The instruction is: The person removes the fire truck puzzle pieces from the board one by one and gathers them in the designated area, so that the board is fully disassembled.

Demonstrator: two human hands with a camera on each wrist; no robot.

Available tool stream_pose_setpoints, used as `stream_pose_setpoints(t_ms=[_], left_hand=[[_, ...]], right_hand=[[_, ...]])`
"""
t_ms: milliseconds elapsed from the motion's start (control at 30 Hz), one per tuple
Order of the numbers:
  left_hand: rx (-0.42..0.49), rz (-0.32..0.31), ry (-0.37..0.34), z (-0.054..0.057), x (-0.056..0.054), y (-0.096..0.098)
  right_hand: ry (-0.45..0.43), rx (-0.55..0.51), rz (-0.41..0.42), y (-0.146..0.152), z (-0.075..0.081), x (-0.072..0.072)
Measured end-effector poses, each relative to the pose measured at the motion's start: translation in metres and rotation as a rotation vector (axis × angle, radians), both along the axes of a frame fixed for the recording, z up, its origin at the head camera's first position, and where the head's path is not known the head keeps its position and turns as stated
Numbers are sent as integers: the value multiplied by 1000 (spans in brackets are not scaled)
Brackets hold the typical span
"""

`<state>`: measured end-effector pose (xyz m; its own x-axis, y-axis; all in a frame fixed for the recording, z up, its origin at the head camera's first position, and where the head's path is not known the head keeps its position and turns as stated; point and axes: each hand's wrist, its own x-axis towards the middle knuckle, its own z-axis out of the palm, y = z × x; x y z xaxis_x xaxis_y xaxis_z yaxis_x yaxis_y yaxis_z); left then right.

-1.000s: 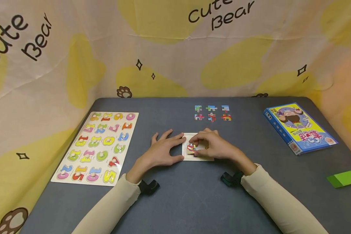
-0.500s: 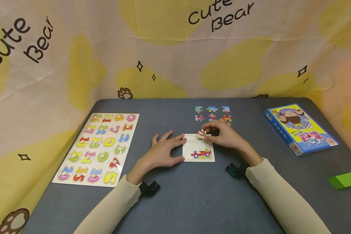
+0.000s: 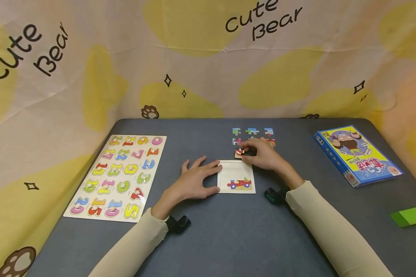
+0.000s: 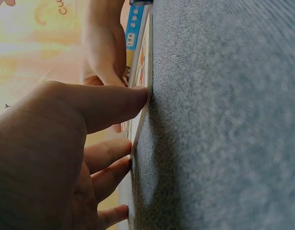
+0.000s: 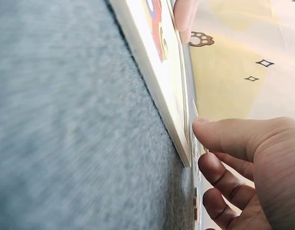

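In the head view, a white square puzzle tray (image 3: 231, 170) lies flat on the table. Two joined jigsaw pieces (image 3: 240, 184) with a red vehicle picture fill its lower right corner. My left hand (image 3: 193, 181) rests at the tray's left edge, fingers spread, thumb and fingertips touching the rim. My right hand (image 3: 263, 155) pinches a small red and cream jigsaw piece (image 3: 238, 154) between thumb and fingers, just beyond the tray's far edge. The right wrist view shows that thumb (image 5: 219, 134) over the thin piece, beside the tray's corner.
Several loose jigsaw pieces (image 3: 252, 131) lie in two rows behind the tray, the nearer row partly hidden by the right hand. A number puzzle board (image 3: 119, 177) is at left. A blue and yellow box (image 3: 358, 156) and a green block (image 3: 410, 217) are at right.
My right hand has lifted the red and cream piece off the tray and carried it away past the far edge, uncovering the joined pieces. My left hand has stayed at the tray.
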<state>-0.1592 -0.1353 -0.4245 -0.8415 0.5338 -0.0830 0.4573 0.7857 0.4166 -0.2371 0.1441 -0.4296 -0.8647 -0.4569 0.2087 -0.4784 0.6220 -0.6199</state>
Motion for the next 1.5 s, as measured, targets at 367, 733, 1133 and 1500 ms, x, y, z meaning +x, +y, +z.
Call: stream_pose_setpoints(t_ms=[367, 733, 1133, 1500], left_hand=[[13, -5, 6, 0, 1, 0], [18, -5, 3, 1, 1, -1], [20, -7, 0, 1, 0, 0], [21, -1, -8, 3, 2, 0]], right_hand=[[-20, 72, -47, -8, 1, -5], [35, 81, -148, -9, -2, -1], [39, 71, -155, -7, -6, -2], [46, 67, -148, -7, -6, -1]])
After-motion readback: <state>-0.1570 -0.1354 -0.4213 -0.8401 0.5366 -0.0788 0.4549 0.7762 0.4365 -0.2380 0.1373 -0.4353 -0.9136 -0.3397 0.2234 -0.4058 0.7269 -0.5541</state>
